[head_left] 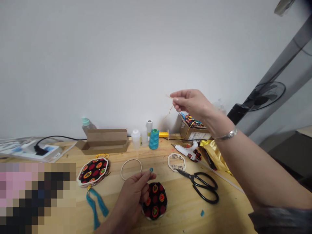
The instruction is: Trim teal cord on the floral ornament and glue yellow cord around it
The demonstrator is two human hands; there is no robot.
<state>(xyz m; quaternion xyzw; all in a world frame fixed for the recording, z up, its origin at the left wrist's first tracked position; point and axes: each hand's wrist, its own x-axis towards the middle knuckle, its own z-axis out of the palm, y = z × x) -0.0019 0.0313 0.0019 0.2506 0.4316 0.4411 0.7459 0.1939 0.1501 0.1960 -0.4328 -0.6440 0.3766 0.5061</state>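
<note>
My right hand (188, 100) is raised in front of the wall, closed in a pinch on a yellow thread (171, 110). A thin pale tip pokes out past its fingers; I cannot tell if it is a needle. Lower down, my left hand (137, 187) is closed on a small teal piece (151, 170), mostly hidden by the fingers. Just beside that hand lies a round black fabric piece (157, 201) with red and orange flower prints. A wooden ring (131, 160) rests behind the left hand. Black-handled scissors (198, 182) lie to the right, blades by a wooden lattice frame (176, 162).
A flowered ornament (94, 172) with teal tassels (94, 204) lies left. Behind stand an open cardboard box (104, 144), a teal thread cone (153, 139) and a white bottle (136, 139). At right are a glue gun (187, 150), yellow cloth (216, 154) and a filled carton (193, 128).
</note>
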